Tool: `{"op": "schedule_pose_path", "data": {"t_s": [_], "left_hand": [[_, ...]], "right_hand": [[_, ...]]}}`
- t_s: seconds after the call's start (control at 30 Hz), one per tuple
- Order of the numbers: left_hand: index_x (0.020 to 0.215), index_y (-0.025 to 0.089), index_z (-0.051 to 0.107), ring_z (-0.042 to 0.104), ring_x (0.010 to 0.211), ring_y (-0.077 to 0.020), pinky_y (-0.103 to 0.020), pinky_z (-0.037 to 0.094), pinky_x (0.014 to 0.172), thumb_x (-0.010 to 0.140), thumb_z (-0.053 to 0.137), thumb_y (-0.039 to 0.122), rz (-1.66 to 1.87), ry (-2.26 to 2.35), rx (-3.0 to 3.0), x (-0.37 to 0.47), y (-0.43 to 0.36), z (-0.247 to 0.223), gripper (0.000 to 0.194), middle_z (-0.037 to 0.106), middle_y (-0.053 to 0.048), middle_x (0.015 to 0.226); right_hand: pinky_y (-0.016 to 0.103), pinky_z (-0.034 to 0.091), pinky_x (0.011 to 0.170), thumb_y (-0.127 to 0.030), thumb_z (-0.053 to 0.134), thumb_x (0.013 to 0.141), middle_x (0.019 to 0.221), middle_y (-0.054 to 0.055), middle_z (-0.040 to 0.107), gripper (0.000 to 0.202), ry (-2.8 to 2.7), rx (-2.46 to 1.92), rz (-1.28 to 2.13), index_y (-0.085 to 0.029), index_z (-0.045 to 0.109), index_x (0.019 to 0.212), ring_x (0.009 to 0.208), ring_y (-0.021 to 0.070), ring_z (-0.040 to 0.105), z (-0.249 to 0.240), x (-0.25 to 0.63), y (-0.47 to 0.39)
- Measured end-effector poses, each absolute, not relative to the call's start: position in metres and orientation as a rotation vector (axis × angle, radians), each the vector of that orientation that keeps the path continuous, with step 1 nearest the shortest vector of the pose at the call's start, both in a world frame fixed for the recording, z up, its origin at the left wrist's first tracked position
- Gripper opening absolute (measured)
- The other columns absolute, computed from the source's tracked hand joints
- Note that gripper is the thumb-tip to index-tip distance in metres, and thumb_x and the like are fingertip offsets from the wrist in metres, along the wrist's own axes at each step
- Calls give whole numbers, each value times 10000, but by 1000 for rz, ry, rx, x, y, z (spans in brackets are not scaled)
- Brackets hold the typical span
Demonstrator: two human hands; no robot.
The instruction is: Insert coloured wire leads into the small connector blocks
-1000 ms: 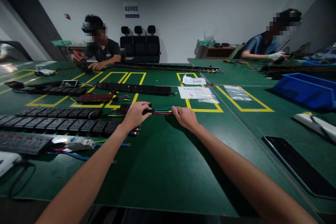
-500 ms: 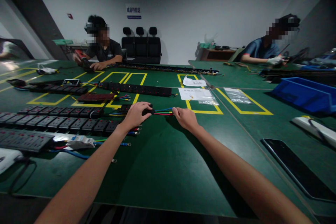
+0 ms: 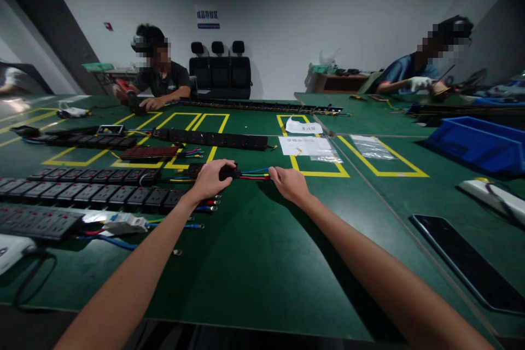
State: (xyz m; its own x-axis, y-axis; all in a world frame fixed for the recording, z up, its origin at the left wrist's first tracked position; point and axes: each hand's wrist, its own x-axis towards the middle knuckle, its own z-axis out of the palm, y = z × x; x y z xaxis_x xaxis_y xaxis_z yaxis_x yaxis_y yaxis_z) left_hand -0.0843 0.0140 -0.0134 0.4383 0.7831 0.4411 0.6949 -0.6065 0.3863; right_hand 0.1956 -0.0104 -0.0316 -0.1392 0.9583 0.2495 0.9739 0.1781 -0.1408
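Near the middle of the green table, my left hand is closed around a small black socket module, partly hidden by the fingers. Blue, green and red wires run out of its right side. My right hand pinches the far ends of these wires between thumb and finger, so they stretch between both hands. More wires stick out left of the module. Beside my left forearm lie rows of black socket strips, with ring-ended wires at their right ends.
White paper sheets and a clear plastic bag lie beyond my right hand. A phone, a white power strip and a blue bin are at right. Two people work across the green table.
My hands stay almost where they were, holding the module and its wires. The fingers of my left hand shift slightly. The person at far right has moved their gloved hand.
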Motion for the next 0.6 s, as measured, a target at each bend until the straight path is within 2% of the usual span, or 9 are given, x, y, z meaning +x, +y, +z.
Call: {"op": "schedule_pose_path", "data": {"t_s": [0.6], "left_hand": [[1113,226,674,661,1176,-267,-489,484,1070,698,565,53,899,1307,2571,-84,14,-15,462,719,-42,1278]], "right_hand": [[303,202,577,-493,267,1093,815,60,750,568,-2176,-1835,-90,-217,733,924,701,178,646,-33,196,-9]]}}
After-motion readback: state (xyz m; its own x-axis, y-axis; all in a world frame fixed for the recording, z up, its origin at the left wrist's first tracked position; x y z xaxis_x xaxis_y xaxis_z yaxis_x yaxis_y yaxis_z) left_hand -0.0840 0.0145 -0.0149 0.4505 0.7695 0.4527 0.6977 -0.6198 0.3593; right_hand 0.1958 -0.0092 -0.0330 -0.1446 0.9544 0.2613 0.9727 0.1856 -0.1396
